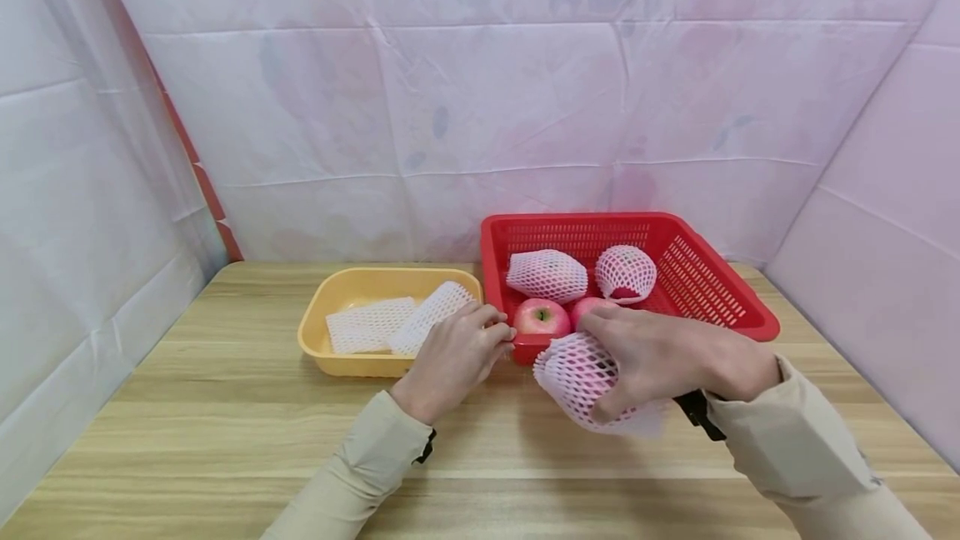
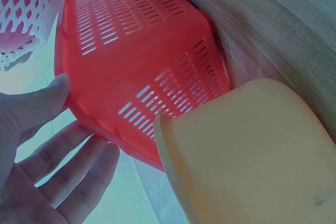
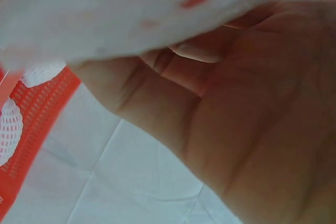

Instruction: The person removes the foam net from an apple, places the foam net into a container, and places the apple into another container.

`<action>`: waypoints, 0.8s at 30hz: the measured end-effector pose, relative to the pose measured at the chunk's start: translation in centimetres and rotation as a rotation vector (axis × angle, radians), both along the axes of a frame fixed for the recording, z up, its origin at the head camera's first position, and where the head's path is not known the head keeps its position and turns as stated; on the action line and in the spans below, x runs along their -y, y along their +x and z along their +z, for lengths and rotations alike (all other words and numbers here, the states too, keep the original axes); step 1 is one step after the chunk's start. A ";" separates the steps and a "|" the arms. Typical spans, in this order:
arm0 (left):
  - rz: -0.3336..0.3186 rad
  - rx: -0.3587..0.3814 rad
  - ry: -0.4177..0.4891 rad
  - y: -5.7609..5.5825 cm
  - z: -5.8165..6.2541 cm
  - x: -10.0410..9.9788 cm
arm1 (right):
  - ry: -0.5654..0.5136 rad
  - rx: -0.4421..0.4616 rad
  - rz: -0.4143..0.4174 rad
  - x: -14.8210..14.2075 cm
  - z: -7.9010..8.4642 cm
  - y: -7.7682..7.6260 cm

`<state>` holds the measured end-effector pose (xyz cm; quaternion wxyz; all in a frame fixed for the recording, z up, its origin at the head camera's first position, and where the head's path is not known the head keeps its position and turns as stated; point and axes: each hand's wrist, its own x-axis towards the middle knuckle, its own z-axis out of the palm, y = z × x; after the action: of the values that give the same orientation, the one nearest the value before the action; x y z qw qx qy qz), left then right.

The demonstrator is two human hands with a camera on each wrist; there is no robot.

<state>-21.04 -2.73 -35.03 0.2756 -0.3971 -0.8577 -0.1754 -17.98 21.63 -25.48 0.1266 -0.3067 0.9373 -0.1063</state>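
Note:
My right hand point(image 1: 652, 352) grips an apple in a white foam net point(image 1: 576, 380) from above, just in front of the red basket point(image 1: 585, 218). Loose net hangs past the fruit at both ends. At the basket's front left corner, my left hand point(image 1: 461, 348) holds the rim; the left wrist view has the thumb point(image 2: 44, 98) and fingers against its edge. Inside the basket, a bare apple point(image 1: 542, 318) and another apple point(image 1: 591, 307), partly hidden by my right hand, sit at the front. Behind them lie two netted fruits, one on the left point(image 1: 547, 275) and one on the right point(image 1: 626, 270).
A yellow plastic tray point(image 1: 375, 273) stands left of the basket, close beside it. Two flattened foam nets, one on the left point(image 1: 367, 325) and one on the right point(image 1: 433, 317), lie in it. Pale sheeting point(image 1: 487, 107) hangs behind the wooden table point(image 1: 187, 407) and along both sides.

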 end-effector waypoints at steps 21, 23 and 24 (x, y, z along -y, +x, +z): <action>0.009 0.014 0.005 0.2 0.2 -0.1 | 0.034 0.070 0.020 0.6 -2.0 0.5; 0.012 0.018 0.007 0.2 0.2 -0.1 | 0.035 0.071 0.027 0.7 -2.1 0.5; 0.013 0.021 0.009 0.2 0.2 -0.1 | 0.034 0.069 0.034 0.7 -2.2 0.5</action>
<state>-20.82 -2.58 -34.80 0.2694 -0.3885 -0.8623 -0.1815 -17.44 20.98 -27.68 0.1661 -0.3166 0.9287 -0.0987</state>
